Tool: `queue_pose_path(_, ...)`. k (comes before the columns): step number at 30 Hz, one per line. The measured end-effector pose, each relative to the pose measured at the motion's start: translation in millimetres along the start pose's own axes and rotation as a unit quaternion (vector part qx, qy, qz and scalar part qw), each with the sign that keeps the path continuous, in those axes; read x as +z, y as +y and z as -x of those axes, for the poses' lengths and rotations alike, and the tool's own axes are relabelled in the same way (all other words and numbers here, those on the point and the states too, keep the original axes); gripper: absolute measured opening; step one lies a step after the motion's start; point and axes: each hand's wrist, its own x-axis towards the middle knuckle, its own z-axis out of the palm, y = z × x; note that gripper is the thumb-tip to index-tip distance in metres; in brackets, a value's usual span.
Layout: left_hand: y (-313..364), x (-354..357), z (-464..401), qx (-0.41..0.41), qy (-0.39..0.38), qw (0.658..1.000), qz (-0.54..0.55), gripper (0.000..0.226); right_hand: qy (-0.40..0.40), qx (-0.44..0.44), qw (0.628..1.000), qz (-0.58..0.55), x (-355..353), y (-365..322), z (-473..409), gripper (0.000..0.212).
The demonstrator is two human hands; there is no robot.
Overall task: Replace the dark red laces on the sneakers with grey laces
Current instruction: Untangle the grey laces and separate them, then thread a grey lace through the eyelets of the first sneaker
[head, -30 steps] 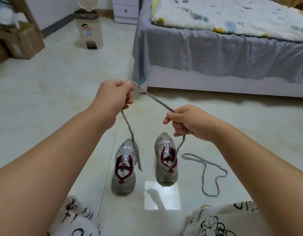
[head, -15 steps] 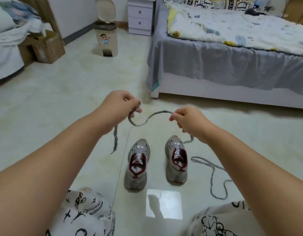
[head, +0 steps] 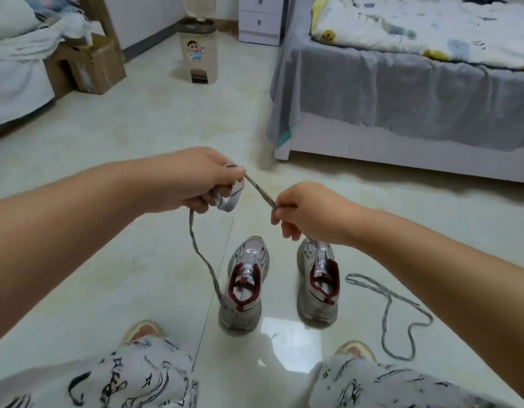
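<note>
Two grey sneakers with dark red collars stand side by side on the tiled floor, the left sneaker (head: 245,282) and the right sneaker (head: 318,282); no laces show in them. My left hand (head: 204,179) and my right hand (head: 302,212) both pinch one grey lace (head: 259,189), stretched short between them above the shoes. A white paper band (head: 231,198) hangs under my left fingers. The lace's long tail drops from my left hand to the left sneaker's heel. A second grey lace (head: 387,307) lies looped on the floor right of the shoes.
A bed (head: 402,83) with a grey sheet stands at the back right. A lidded bin (head: 199,54), a cardboard box (head: 90,63) and white drawers (head: 259,19) are at the back. My knees in patterned shorts (head: 131,378) and slippers fill the bottom.
My hands have drawn closer and the slack lace between them has pulled straight. Its tail now hangs down to the left sneaker. The camera has tilted and shifted.
</note>
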Motion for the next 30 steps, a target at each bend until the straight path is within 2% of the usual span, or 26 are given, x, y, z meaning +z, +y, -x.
queue_pose_path(3, -2.4, -16.9, -21.6, 0.004, 0.022, 1.000, -0.017, 0.030, -0.045, 0.012, 0.999, 0.017, 15.5, 22.1, -17.0, 0.019)
queue_pose_path(7, -15.7, -10.8, -52.6, 0.030, 0.100, 0.993, -0.054, 0.040, -0.087, 0.023, 0.995, 0.045, 38.9, 50.1, -45.6, 0.025)
queue_pose_path(10, -30.3, -4.3, -80.2, 0.026, 0.139, 0.989, 0.048, 0.032, -0.109, 0.037, 0.990, 0.079, 52.5, 70.6, -69.0, 0.027)
queue_pose_path(13, -44.4, 1.1, -109.3, -0.003, 0.121, 0.972, 0.203, 0.028, -0.120, 0.058, 0.986, 0.098, 66.1, 92.6, -93.4, 0.023)
queue_pose_path(14, -52.3, 4.6, -119.1, -0.012, 0.126, 0.969, 0.211, 0.029, -0.119, 0.069, 0.986, 0.094, 71.7, 101.4, -102.2, 0.025)
queue_pose_path(15, -64.4, 9.7, -129.4, -0.018, 0.139, 0.974, 0.177, 0.031, -0.118, 0.084, 0.986, 0.076, 77.6, 110.2, -111.1, 0.027)
queue_pose_path(17, -94.6, 25.7, -147.2, -0.023, 0.148, 0.988, 0.024, 0.038, -0.118, 0.121, 0.985, -0.015, 89.6, 127.2, -127.3, 0.029)
queue_pose_path(19, -125.5, 46.1, -159.3, -0.028, 0.109, 0.986, -0.122, 0.036, -0.110, 0.166, 0.970, -0.141, 99.4, 140.5, -141.1, 0.027)
queue_pose_path(21, -148.5, 63.7, -166.8, -0.030, 0.041, 0.985, -0.165, 0.020, -0.085, 0.181, 0.954, -0.223, 105.4, 147.9, -151.6, 0.023)
queue_pose_path(22, -154.4, 71.2, -170.1, -0.032, 0.000, 0.988, -0.154, 0.016, -0.076, 0.177, 0.951, -0.240, 107.8, 150.0, -155.9, 0.021)
queue_pose_path(25, -165.8, 88.8, -184.2, -0.026, -0.109, 0.988, -0.107, 0.033, -0.062, 0.141, 0.959, -0.239, 114.7, 149.1, -169.0, 0.022)
queue_pose_path(28, -166.7, 94.6, -198.3, -0.032, -0.151, 0.988, -0.027, 0.006, -0.056, 0.118, 0.966, -0.224, 120.2, 146.9, -179.0, 0.011)
queue_pose_path(30, -168.9, 91.7, -204.8, -0.051, -0.161, 0.986, 0.011, 0.014, -0.052, 0.115, 0.968, -0.219, 120.4, 146.4, -182.9, 0.013)
